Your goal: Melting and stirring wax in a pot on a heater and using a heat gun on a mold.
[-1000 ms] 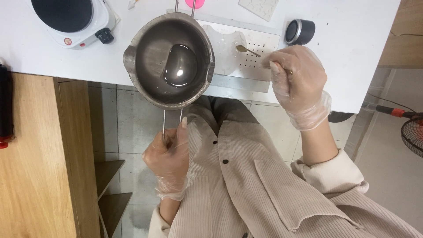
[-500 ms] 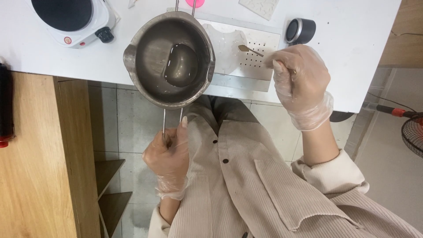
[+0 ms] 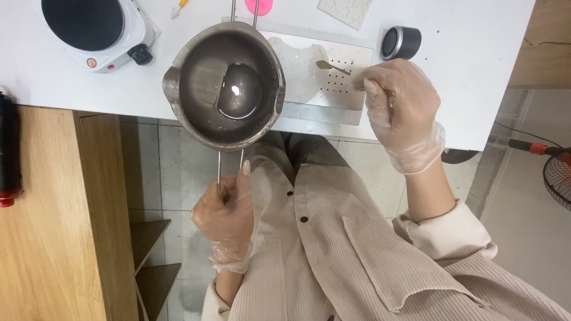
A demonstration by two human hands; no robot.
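left hand (image 3: pixel 224 209): fist clenched on pot handle (image 3: pixel 229 166) | right hand (image 3: pixel 397 107): pinching small spoon (image 3: pixel 333 67), wrist bent

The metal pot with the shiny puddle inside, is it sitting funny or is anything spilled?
The pot is not resting fully on the white table. The left hand holds its wire handle so it juts past the table edge. The dark liquid pools off-centre, so the pot looks tilted. No spill shows.
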